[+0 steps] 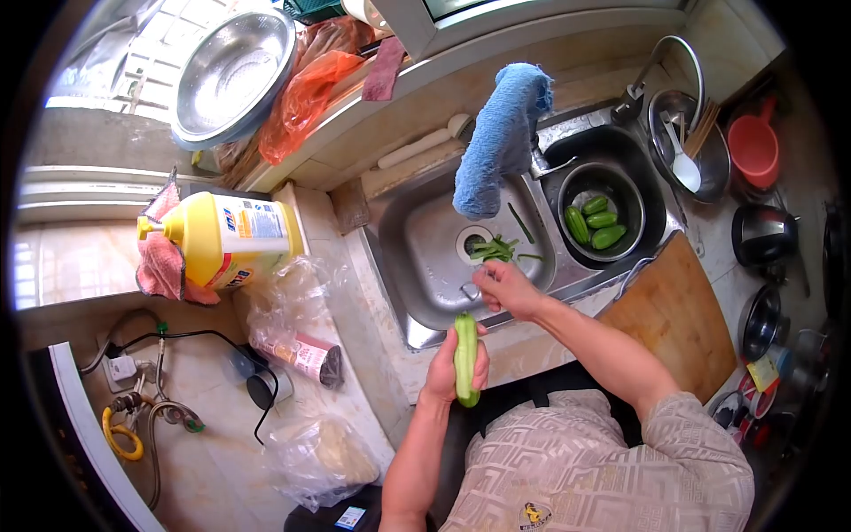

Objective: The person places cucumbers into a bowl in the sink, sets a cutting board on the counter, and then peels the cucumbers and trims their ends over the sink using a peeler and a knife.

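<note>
A long, mostly peeled green cucumber [466, 359] is in my left hand [443, 365], its fingers wrapped round it at the front edge of the sink. Over the left basin [412, 266], my right hand [507, 291] is closed on a small peeler [470, 290], whose metal loop shows at the fingertips. The two hands are apart, and the peeler does not touch the cucumber. Green peelings [495, 249] lie beside the drain. In the right basin, a steel bowl [631, 206] holds several green cucumbers [608, 237].
A blue cloth [498, 133] covers the faucet above the sink. At the right are a wooden board [678, 319], a steel bowl with utensils [714, 173] and a red dipper [753, 149]. A yellow jug [199, 239] and plastic bags [324, 457] stand at the left.
</note>
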`<state>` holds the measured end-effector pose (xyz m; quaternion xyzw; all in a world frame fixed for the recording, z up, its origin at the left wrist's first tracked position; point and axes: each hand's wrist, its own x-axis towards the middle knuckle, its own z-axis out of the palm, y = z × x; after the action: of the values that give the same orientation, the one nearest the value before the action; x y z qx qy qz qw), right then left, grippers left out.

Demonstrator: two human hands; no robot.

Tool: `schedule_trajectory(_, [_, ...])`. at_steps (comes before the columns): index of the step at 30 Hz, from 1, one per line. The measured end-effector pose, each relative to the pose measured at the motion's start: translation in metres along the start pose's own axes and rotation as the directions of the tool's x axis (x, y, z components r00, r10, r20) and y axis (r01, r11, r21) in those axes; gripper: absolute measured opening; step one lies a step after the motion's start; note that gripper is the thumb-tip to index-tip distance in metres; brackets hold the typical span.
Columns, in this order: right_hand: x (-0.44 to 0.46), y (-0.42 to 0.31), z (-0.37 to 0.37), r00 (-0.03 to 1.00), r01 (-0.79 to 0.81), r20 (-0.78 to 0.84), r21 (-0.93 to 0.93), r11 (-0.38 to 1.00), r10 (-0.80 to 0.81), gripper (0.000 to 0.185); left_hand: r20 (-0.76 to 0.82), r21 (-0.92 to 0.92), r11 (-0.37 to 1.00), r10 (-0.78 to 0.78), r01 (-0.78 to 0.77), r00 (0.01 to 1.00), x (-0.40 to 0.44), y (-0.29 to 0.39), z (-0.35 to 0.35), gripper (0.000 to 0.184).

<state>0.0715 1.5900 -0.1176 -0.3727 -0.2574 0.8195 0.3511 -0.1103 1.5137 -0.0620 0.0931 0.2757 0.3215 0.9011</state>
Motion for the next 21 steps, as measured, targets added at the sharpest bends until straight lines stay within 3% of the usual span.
schedule_trajectory(2, [0.006,0.005,-0.011,0.996,0.043,-0.075,0.05,0.998,-0.039,0.028,-0.034,0.044,0.999,0.031,-0.029,0.999,-0.003,-0.002,0.009,0.05])
schedule_trajectory(3, [0.0,0.0,-0.01,0.999,0.047,-0.019,0.006,0.999,-0.047,0.03,-0.051,0.064,0.997,0.048,-0.044,0.998,-0.004,-0.002,0.013,0.048])
schedule_trajectory(6, [-0.021,-0.029,0.003,0.976,-0.019,0.212,-0.161,0.987,0.054,0.026,-0.233,0.378,0.924,0.154,-0.056,0.96,0.004,-0.001,0.02,0.048])
schedule_trajectory(7, [-0.026,-0.041,0.009,0.964,-0.019,0.257,-0.213,0.977,0.074,0.028,-0.23,0.416,0.909,0.107,-0.001,0.967,0.003,0.005,0.023,0.046])
schedule_trajectory(11, [-0.006,-0.04,-0.012,1.0,-0.025,-0.028,-0.447,0.894,0.014,0.029,-0.282,0.548,0.83,0.064,0.106,0.957,0.0,0.01,0.013,0.042])
schedule_trajectory(15, [-0.02,-0.049,-0.009,0.991,-0.052,0.096,-0.386,0.921,0.096,0.03,-0.303,0.645,0.755,0.107,0.121,0.947,0.0,0.013,0.012,0.039])
schedule_trajectory(18, [-0.025,-0.057,0.002,0.974,-0.017,0.186,-0.502,0.865,0.128,0.029,-0.317,0.68,0.723,0.139,0.123,0.938,0.0,0.009,0.012,0.041])
schedule_trajectory(19, [-0.023,-0.06,0.0,0.978,0.075,0.204,-0.547,0.833,0.046,0.03,-0.321,0.682,0.721,0.142,0.124,0.936,0.001,0.009,0.012,0.042])
schedule_trajectory(21, [-0.012,-0.057,-0.012,0.997,0.073,0.072,-0.576,0.814,-0.039,0.031,-0.293,0.728,0.676,0.158,0.112,0.943,-0.002,0.009,0.01,0.042])
